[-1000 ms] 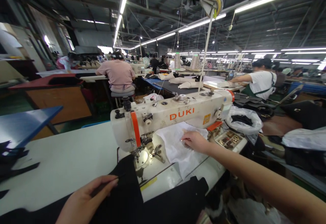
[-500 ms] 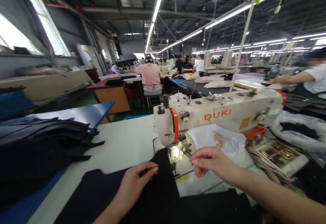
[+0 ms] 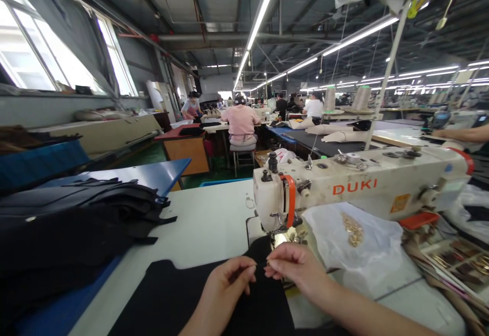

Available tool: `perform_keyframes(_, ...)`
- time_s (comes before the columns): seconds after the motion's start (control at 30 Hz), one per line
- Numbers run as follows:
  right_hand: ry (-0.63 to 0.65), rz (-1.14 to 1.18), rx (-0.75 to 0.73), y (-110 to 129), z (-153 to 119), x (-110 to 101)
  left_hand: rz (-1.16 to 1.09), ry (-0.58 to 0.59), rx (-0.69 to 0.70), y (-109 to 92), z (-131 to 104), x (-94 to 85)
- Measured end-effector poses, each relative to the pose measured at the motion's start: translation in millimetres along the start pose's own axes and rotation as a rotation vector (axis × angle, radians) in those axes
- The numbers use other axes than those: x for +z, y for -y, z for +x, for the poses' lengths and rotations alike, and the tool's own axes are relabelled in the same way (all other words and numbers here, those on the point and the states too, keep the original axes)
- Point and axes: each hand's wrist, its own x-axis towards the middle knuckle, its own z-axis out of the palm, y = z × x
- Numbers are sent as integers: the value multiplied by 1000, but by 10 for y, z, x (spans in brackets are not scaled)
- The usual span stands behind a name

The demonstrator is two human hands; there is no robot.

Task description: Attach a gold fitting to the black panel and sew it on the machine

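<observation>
Hands (image 3: 263, 272) pinching lengthwise black fabric (image 3: 214, 300)

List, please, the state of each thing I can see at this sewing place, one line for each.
left hand: pinching the black fabric edge
right hand: fingertips closed, meeting the left hand in front of the needle
black fabric: lying flat on the table, its corner under the machine head
sewing machine: upright, lamp lit at the needle
plastic bag: spread flat, small gold parts on it
dark fabric pile: stacked at left
</observation>
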Motion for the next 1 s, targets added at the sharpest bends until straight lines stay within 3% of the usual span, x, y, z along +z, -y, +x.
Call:
perform_keyframes(0.27,-20,49,88,52,-6,26,-54,37,3,-10,29,37)
perform_keyframes(0.57,88,134,124,62,-62,19,-216,114,-54,-11,38,21)
perform_keyframes(0.7,61,0,1,25,-62,12,-242,120,-71,-51,31,26)
perform_keyframes(0.87,-79,-341,-383,51,-136,22,-274,114,-80,-43,21,52)
perform_keyframes(0.93,-70,-432,-414,54,-154,42,-279,110,-89,-45,16,71)
perform_keyframes(1.0,-29,-378,-329,31,-144,61,-278,103,-96,-57,12,88)
